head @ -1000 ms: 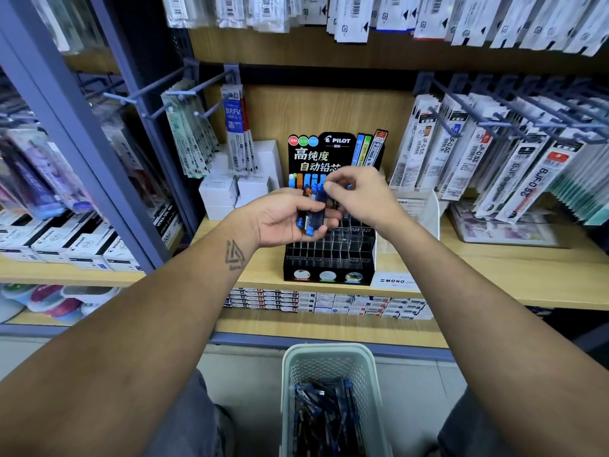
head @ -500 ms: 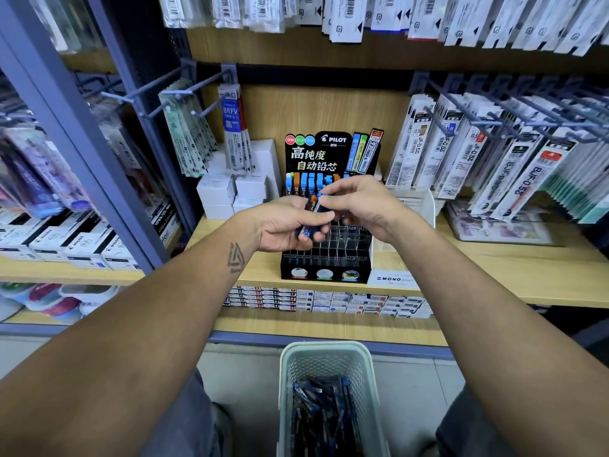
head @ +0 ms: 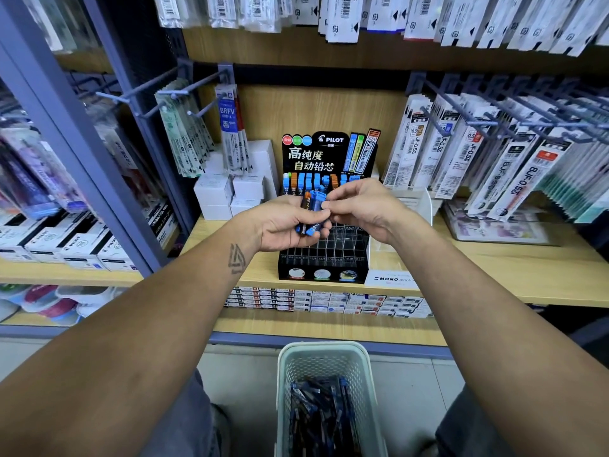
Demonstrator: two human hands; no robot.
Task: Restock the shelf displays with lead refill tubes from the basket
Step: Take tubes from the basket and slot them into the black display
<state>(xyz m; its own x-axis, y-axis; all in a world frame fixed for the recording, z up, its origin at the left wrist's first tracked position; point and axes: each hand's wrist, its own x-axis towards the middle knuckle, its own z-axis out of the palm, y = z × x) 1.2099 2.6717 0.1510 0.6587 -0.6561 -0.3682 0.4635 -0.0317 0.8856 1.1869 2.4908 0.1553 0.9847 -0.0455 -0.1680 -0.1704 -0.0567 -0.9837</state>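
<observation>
Holding a small bundle of lead refill tubes (head: 311, 214), the left hand (head: 283, 225) has its fingers curled under them and its thumb across the top; the tubes have blue caps and one orange cap. The right hand (head: 362, 209) meets it from the other side, its thumb and forefinger pinching the blue upper end of one tube in that bundle, the remaining fingers loosely bent. Both hands hover just above the black display stand (head: 324, 262), which sits on the wooden shelf (head: 494, 275) near the shelf's front edge.

That stand is split into a grid of clear compartments. Its back row, just under the printed header card, holds a line of upright tubes (head: 308, 183) with blue and orange caps; the rows nearer the front show bare dividers with small size labels. How many slots the hands cover cannot be told.

Below, on the floor in front of the shelving, a pale perforated basket (head: 329, 361) stands between the person's knees. A loose heap of dark and blue tubes lies jumbled in its bottom, reaching partway up its walls.

White boxes (head: 230, 196) are stacked toward the back of the shelf, left of the stand. A white holder marked MONO (head: 392, 278) stands touching the stand's right side.
</observation>
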